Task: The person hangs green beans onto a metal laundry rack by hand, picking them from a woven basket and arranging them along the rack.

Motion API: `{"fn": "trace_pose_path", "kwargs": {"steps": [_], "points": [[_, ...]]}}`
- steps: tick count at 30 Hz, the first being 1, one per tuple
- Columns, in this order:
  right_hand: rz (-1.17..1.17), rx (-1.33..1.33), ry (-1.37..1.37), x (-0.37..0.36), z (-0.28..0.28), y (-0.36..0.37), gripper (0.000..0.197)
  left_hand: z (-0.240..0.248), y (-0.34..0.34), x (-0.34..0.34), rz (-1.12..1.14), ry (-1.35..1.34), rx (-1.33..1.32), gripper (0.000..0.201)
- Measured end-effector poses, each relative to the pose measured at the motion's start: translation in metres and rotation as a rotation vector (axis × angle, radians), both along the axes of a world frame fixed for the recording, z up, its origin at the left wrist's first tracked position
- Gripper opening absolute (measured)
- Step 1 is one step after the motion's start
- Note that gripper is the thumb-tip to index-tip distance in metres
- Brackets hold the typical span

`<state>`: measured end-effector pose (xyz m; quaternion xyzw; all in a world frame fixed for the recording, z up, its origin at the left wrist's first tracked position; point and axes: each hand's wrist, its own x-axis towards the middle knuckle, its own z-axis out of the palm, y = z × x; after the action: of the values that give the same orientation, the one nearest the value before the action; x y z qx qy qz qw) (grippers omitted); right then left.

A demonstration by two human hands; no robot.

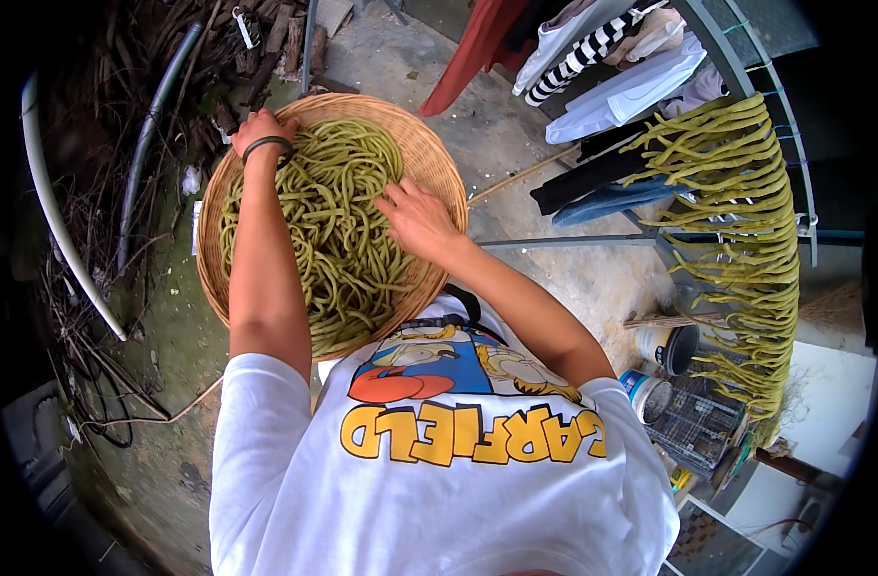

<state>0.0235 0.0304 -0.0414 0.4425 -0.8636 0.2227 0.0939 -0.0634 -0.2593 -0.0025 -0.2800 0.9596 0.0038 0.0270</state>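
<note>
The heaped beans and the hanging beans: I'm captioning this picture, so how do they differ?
The heaped beans lie tangled in the basket; the hanging beans are strung out in a row. The right hand touches the heaped beans; no hand touches the hanging beans. Both are long, slender and green.

The left hand [262,136] reaches farther forward; the right hand [420,220], fingers bent, points leftward.

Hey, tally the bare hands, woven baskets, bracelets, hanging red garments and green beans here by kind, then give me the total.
Bare hands: 2 (left hand, right hand)
Round tan woven basket: 1
Dark green round bracelet: 1
Hanging rust-red cloth garment: 1
Total: 5, leaving out the long green beans, too heaped to count
</note>
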Motion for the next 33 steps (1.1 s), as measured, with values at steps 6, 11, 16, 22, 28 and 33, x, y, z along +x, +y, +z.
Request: {"fn": "trace_pose_path", "kwargs": {"steps": [6, 11, 16, 22, 28, 33], "points": [[0.06, 0.244, 0.016, 0.004, 0.002, -0.012, 0.014, -0.005, 0.001, -0.007, -0.021, -0.002, 0.012, 0.066], [0.101, -0.086, -0.382, 0.016, 0.086, 0.014, 0.011, -0.004, 0.0, -0.002, 0.014, -0.001, 0.023, 0.065], [0.214, -0.374, -0.649, 0.016, 0.146, 0.032, 0.013, -0.006, 0.0, -0.003, 0.02, -0.019, 0.034, 0.063], [0.077, -0.595, -0.681, 0.02, 0.248, 0.081, 0.012, -0.004, 0.006, -0.01, -0.018, -0.043, 0.033, 0.062], [-0.123, -0.145, 0.211, -0.002, 0.384, 0.129, 0.015, -0.006, -0.004, -0.008, -0.052, -0.052, 0.05, 0.062], [-0.395, 0.119, 0.418, -0.014, 0.462, 0.182, 0.021, -0.012, -0.006, -0.017, -0.057, -0.078, 0.061, 0.061]]}}
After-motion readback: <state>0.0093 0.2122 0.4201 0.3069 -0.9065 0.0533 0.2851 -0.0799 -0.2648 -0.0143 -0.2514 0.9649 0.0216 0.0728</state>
